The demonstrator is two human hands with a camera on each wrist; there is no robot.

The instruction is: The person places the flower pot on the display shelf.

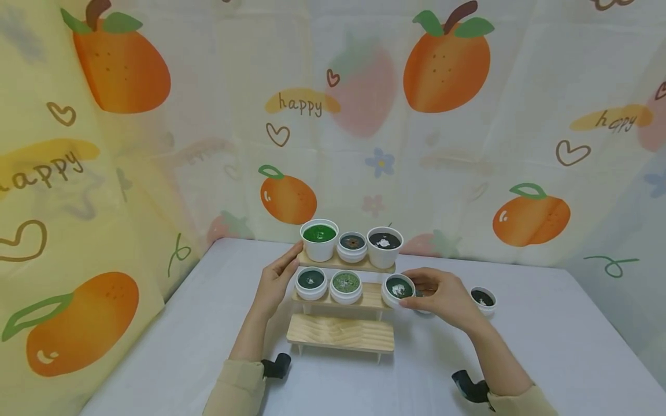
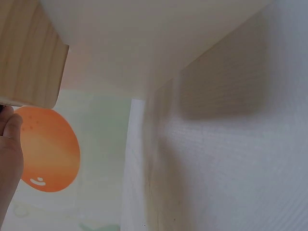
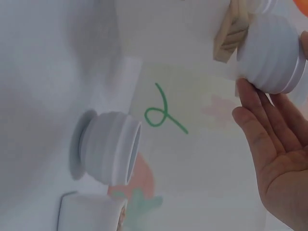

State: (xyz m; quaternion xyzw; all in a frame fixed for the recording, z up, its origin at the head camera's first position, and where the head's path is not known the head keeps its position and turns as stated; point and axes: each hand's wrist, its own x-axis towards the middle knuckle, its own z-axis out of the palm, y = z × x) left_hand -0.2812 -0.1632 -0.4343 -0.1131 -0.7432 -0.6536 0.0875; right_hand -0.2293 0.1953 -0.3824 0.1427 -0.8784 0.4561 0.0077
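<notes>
In the head view my right hand (image 1: 442,297) pinches a small white pot (image 1: 391,300) with dark green and white contents, at the right end of the middle tier of a wooden stepped stand (image 1: 340,334). In the right wrist view this ribbed pot (image 3: 269,53) is beside the board's end, fingers against its side. My left hand (image 1: 273,283) touches the left end of the top tier with nearly straight fingers, beside a taller white pot (image 1: 318,249) with bright green contents. At the left wrist view's edge, fingers (image 2: 12,127) meet the wooden board (image 2: 33,57).
The top tier also bears a small pot (image 1: 352,254) and a taller dark-filled pot (image 1: 384,257). Two small pots (image 1: 311,293) (image 1: 346,297) stand on the middle tier. Another pot (image 1: 484,309) is on the white table (image 1: 546,341); one more is partly behind my right hand.
</notes>
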